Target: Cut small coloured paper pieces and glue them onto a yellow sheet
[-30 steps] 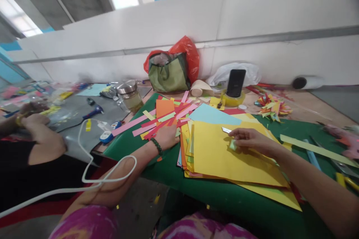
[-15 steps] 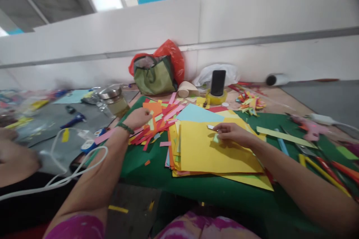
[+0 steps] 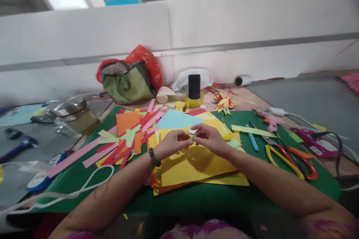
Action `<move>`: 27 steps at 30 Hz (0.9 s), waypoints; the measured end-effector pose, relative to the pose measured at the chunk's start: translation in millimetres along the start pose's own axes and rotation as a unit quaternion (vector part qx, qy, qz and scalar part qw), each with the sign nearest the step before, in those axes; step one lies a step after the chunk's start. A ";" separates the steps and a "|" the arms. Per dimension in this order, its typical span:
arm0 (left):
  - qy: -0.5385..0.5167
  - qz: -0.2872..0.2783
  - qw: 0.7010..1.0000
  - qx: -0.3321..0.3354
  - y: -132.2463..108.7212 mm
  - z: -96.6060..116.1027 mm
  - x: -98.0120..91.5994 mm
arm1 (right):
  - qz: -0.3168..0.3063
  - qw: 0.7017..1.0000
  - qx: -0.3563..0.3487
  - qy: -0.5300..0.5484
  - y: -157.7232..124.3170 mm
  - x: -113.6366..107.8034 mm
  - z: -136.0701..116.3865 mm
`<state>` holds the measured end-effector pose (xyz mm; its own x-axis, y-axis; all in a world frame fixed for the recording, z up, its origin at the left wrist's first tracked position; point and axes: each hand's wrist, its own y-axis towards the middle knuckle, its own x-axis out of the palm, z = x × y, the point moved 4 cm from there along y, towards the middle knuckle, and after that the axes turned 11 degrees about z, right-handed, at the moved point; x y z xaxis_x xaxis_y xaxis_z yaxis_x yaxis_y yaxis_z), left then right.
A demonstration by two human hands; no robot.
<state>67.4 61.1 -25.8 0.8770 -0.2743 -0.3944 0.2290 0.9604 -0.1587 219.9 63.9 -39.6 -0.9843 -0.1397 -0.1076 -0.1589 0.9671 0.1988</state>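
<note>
Head view: what is being handled?

"A scrap of pale green paper (image 3: 192, 138), held just above a stack of smooth yellow sheets (image 3: 182, 171). The right hand (image 3: 210, 140) pinches it between thumb and fingers. The left hand (image 3: 171, 145), fingers curled, comes right up to it; I cannot tell whether it grips too."

"What surrounds them?"

"Left of the stack, a loose heap of paper strips (image 3: 129, 138), flat and narrow, in pink, red, orange and pale green. Behind, a light-blue sheet (image 3: 175, 119). To the right, metal scissors (image 3: 269, 140) with yellow and red handles, on a green table covering (image 3: 179, 201)."

"And farther off?"

"A soft olive bag (image 3: 127, 85), a glass jar (image 3: 82, 119) with a shiny metal lid, and a dark phone (image 3: 194, 86), upright at a round yellow roll (image 3: 193, 102)."

"Any writing?"

"A purple casing (image 3: 318, 143) bears a pale label, too blurred to read."
</note>
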 end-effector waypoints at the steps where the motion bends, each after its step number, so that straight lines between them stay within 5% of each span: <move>1: -0.030 -0.008 0.999 -0.018 3.0 -2.8 4.2 | 0.013 1.000 -0.009 -0.011 0.7 0.0 2.3; 8: -0.130 -0.029 0.991 -0.022 5.4 -13.1 11.6 | 0.020 0.988 -0.091 -0.123 7.6 0.8 5.2; 15: 0.025 -0.121 0.990 0.064 3.2 -19.7 8.2 | -0.044 0.911 -0.211 -0.351 -26.2 -8.7 -65.7; 18: 0.080 -0.155 0.981 0.091 1.2 -16.4 6.0 | -0.069 0.886 -0.157 -0.431 -44.3 -36.6 -85.5; 22: 0.062 -0.192 0.976 0.084 -3.1 -11.1 5.7 | 0.039 0.889 -0.025 -0.456 -55.8 -85.1 -79.1; 27: -0.138 -0.203 0.967 -0.061 -2.6 -18.9 10.0 | 0.024 0.948 -0.031 -0.317 -60.6 -64.6 -53.4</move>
<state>67.6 54.9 -46.5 0.8082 -0.5885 -0.0231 0.5418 0.7583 -0.3626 289.0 3.0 7.3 -0.7500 0.0783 -0.6568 -0.1391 0.9521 0.2724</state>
